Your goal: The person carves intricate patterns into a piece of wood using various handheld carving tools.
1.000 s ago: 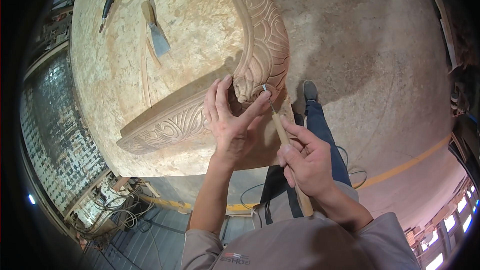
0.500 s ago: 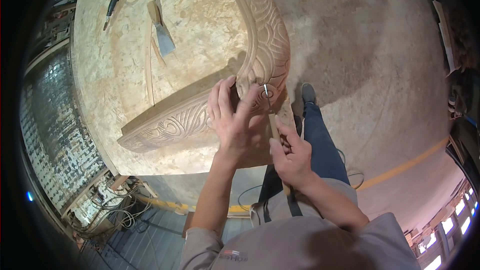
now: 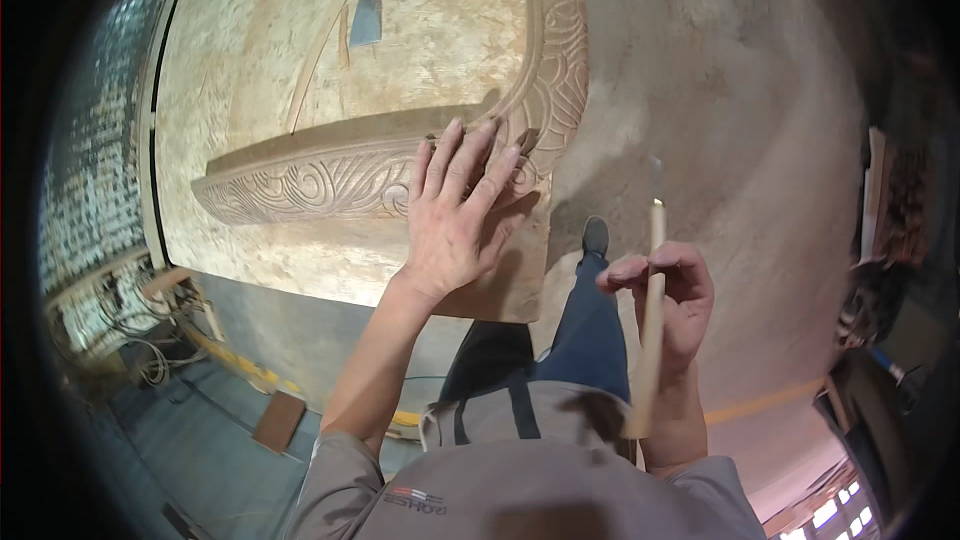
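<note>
A carved wooden piece (image 3: 320, 180), bent at its corner and covered in swirling relief, lies on the worktable. My left hand (image 3: 450, 220) rests on it near the corner with fingers stretched and spread, hiding part of the carving. Off to the right, away from the wood, my right hand (image 3: 683, 300) holds a carving chisel (image 3: 655, 325) between thumb and fingers. The chisel has a long pale wooden handle, and its thin metal blade points away from me, blurred at the tip.
On the pale worktable (image 3: 250, 70) lie a scraper (image 3: 367, 15) with a broad metal blade and thin wood strips (image 3: 318, 55). The table's near right corner ends by my legs. Concrete floor (image 3: 740, 120) extends to the right. Loose cables (image 3: 150, 360) hang at the lower left.
My right hand has lifted the chisel off the carving and moved it right, out past the table edge. The view has shifted, and my left hand has flattened over the carved corner.
</note>
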Demonstrator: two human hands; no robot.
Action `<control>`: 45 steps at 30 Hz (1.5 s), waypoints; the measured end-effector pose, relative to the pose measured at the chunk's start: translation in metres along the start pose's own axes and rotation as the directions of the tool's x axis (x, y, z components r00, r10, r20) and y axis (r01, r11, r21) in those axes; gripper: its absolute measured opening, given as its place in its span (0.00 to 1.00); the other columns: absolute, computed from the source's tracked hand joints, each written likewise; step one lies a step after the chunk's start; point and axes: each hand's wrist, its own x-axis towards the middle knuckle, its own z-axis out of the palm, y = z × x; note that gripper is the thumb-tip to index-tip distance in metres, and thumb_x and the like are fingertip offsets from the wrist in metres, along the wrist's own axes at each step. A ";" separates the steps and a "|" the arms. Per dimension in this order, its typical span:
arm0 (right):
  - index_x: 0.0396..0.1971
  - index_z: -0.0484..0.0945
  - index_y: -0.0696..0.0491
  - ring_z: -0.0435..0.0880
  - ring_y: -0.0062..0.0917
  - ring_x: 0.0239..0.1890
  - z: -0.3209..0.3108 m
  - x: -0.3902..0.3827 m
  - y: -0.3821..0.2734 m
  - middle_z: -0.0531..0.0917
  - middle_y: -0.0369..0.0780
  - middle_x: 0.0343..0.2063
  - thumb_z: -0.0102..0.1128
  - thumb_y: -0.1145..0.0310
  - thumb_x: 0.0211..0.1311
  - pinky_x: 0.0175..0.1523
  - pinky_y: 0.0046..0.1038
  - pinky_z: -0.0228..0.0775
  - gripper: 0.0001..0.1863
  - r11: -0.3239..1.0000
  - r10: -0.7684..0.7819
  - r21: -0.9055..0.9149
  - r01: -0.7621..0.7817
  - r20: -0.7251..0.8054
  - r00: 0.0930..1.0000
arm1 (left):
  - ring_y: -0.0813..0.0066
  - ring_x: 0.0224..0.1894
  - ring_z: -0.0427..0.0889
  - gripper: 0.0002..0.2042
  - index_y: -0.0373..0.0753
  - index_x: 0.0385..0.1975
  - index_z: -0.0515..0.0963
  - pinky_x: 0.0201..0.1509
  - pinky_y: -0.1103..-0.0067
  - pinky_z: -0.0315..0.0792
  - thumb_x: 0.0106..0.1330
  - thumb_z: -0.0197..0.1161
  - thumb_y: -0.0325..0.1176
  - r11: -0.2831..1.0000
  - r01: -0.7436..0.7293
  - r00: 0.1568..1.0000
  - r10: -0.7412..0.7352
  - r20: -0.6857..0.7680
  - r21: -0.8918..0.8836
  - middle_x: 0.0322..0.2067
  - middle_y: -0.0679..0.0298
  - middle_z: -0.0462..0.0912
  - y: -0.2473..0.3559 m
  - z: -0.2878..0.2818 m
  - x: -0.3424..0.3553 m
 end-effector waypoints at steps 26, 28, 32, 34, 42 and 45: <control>0.36 0.83 0.62 0.81 0.16 0.33 -0.015 0.190 0.019 0.87 0.37 0.32 0.61 0.74 0.66 0.38 0.21 0.73 0.06 0.809 0.297 -0.566 0.156 0.623 0.723 | 0.53 0.60 0.77 0.13 0.39 0.45 0.82 0.70 0.59 0.63 0.68 0.58 0.39 0.863 0.421 0.772 -0.179 -0.610 0.279 0.50 0.58 0.84 -0.050 0.015 0.002; 0.36 0.84 0.62 0.81 0.16 0.34 -0.016 0.193 0.023 0.87 0.38 0.35 0.62 0.75 0.66 0.39 0.21 0.73 0.06 0.834 0.232 -0.501 0.231 0.699 0.676 | 0.52 0.60 0.77 0.13 0.39 0.45 0.82 0.70 0.59 0.64 0.69 0.58 0.39 0.873 0.408 0.772 -0.173 -0.612 0.268 0.50 0.57 0.84 -0.052 0.016 0.003; 0.35 0.84 0.62 0.81 0.15 0.35 -0.016 0.197 0.019 0.87 0.38 0.37 0.62 0.76 0.65 0.39 0.20 0.73 0.05 0.827 0.223 -0.500 0.256 0.710 0.668 | 0.52 0.60 0.77 0.13 0.39 0.45 0.82 0.70 0.60 0.64 0.69 0.58 0.39 0.866 0.414 0.770 -0.169 -0.615 0.281 0.50 0.57 0.84 -0.052 0.016 0.001; 0.35 0.83 0.62 0.80 0.15 0.35 -0.017 0.198 0.017 0.87 0.39 0.36 0.62 0.77 0.65 0.38 0.20 0.73 0.05 0.838 0.235 -0.497 0.226 0.701 0.673 | 0.52 0.60 0.78 0.13 0.38 0.45 0.82 0.70 0.60 0.64 0.69 0.58 0.39 0.870 0.406 0.770 -0.160 -0.617 0.280 0.50 0.57 0.84 -0.052 0.015 0.002; 0.34 0.82 0.62 0.79 0.14 0.33 -0.021 0.198 0.016 0.86 0.39 0.34 0.61 0.77 0.64 0.38 0.20 0.73 0.04 0.827 0.213 -0.505 0.248 0.688 0.693 | 0.52 0.60 0.78 0.14 0.38 0.44 0.82 0.70 0.61 0.64 0.69 0.58 0.39 0.861 0.416 0.766 -0.157 -0.624 0.293 0.50 0.57 0.84 -0.054 0.018 0.001; 0.33 0.82 0.61 0.78 0.13 0.32 -0.021 0.198 0.017 0.85 0.38 0.33 0.61 0.77 0.64 0.37 0.20 0.72 0.03 0.849 0.168 -0.460 0.260 0.701 0.693 | 0.51 0.60 0.78 0.13 0.38 0.44 0.82 0.70 0.61 0.64 0.68 0.58 0.39 0.862 0.415 0.768 -0.161 -0.620 0.291 0.50 0.57 0.84 -0.053 0.016 0.002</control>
